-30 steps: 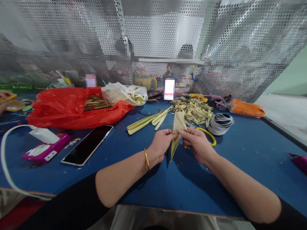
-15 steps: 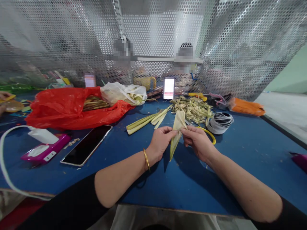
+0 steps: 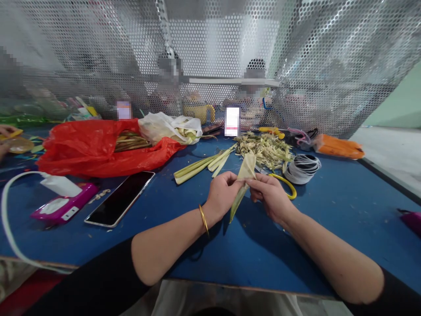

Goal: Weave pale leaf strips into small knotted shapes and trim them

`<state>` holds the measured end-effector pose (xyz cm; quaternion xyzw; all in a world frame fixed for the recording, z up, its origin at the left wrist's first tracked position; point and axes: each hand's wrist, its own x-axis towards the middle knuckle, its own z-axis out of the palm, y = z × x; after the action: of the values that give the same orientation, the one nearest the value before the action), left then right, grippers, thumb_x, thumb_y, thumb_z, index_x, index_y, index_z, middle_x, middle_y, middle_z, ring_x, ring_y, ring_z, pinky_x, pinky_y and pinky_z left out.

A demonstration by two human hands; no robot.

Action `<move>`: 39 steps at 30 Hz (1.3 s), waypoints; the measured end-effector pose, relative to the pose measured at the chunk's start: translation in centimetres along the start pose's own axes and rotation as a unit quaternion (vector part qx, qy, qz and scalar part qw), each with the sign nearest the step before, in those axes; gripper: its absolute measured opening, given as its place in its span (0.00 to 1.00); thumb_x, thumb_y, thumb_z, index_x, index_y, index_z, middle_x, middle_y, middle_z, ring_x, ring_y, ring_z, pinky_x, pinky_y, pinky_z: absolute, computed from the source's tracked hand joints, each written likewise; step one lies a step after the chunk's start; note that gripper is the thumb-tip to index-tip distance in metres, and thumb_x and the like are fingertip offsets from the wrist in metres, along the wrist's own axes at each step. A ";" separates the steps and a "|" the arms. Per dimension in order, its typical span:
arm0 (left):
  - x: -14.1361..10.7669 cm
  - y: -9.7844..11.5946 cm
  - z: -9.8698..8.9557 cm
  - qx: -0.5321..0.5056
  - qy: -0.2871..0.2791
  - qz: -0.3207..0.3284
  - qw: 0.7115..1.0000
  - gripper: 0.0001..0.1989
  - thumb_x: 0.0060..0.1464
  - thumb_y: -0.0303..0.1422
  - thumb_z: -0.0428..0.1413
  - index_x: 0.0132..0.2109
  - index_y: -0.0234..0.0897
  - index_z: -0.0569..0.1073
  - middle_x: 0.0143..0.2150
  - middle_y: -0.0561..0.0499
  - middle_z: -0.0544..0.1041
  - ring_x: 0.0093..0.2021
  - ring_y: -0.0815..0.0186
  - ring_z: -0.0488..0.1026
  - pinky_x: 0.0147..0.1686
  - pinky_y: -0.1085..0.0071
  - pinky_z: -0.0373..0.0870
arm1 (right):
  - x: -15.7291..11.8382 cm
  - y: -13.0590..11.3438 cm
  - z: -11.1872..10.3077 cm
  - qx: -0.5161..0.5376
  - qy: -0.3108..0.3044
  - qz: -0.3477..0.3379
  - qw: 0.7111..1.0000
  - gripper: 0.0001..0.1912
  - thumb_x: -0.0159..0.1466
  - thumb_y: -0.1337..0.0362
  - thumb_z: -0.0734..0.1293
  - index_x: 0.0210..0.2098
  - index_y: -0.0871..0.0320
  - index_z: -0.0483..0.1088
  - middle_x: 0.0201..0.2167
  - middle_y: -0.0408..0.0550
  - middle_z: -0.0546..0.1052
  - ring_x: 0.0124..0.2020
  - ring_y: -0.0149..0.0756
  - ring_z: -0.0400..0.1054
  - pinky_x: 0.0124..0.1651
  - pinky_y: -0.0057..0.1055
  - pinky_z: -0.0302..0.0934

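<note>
A pale green husk leaf (image 3: 247, 166) is pinched at its middle between my two hands, above the blue table (image 3: 204, 263). My left hand (image 3: 223, 195) grips its left edge with thumb and fingers. From the other side, my right hand (image 3: 268, 193) pinches the same leaf, close to the left fingertips. The leaf's wide end points away from me and its narrow tip hangs down toward me. Behind the hands lie a heap of shredded husk strips (image 3: 265, 147) and several long pale stalks (image 3: 194, 169). Yellow-handled scissors (image 3: 289, 186) rest beside my right hand, partly hidden.
A black phone (image 3: 120, 199), purple power strip (image 3: 70, 204) and white cable lie left. Red bag (image 3: 79, 147) and white bag (image 3: 164, 125) stand behind them. A wire coil (image 3: 302, 169) and orange packet (image 3: 340, 146) are right. Another person's hand (image 3: 6, 131) shows far left; mesh closes the back.
The leaf has tilted slightly, its lower tip swinging a little left and its upper end right. Both hands still pinch it, with the fingers slightly shifted.
</note>
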<state>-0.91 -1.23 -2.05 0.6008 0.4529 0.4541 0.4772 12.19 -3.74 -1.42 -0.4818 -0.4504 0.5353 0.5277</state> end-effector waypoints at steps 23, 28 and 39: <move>3.0 -2.5 -1.5 -0.031 0.128 -0.101 0.986 0.07 0.42 0.35 0.57 0.24 0.35 0.70 0.19 0.57 0.68 0.21 0.72 0.62 0.23 0.76 0.57 | -3.7 -7.5 -2.1 0.087 -0.093 -0.114 0.985 0.17 0.51 0.55 0.69 0.17 0.54 0.57 0.17 0.39 0.56 0.16 0.27 0.52 0.19 0.29 0.52; 1.4 -1.1 -0.6 -0.163 0.038 -0.142 0.976 0.12 0.38 0.37 0.62 0.26 0.35 0.70 0.21 0.57 0.69 0.20 0.73 0.63 0.21 0.77 0.58 | -1.6 -5.1 -1.5 0.012 -0.013 -0.051 0.999 0.10 0.55 0.58 0.69 0.29 0.56 0.64 0.23 0.40 0.67 0.19 0.28 0.60 0.22 0.27 0.56; -0.2 -0.4 0.3 -0.066 -0.027 -0.085 0.994 0.09 0.40 0.34 0.61 0.30 0.36 0.71 0.24 0.54 0.72 0.23 0.71 0.66 0.23 0.76 0.61 | 0.1 -0.3 -0.1 -0.100 0.079 -0.032 0.991 0.15 0.48 0.57 0.71 0.20 0.57 0.62 0.13 0.33 0.54 0.15 0.22 0.42 0.18 0.25 0.36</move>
<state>-0.68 -1.38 -2.54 0.5396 0.4583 0.4239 0.5649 12.33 -3.61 -1.11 -0.5584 -0.4741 0.4304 0.5274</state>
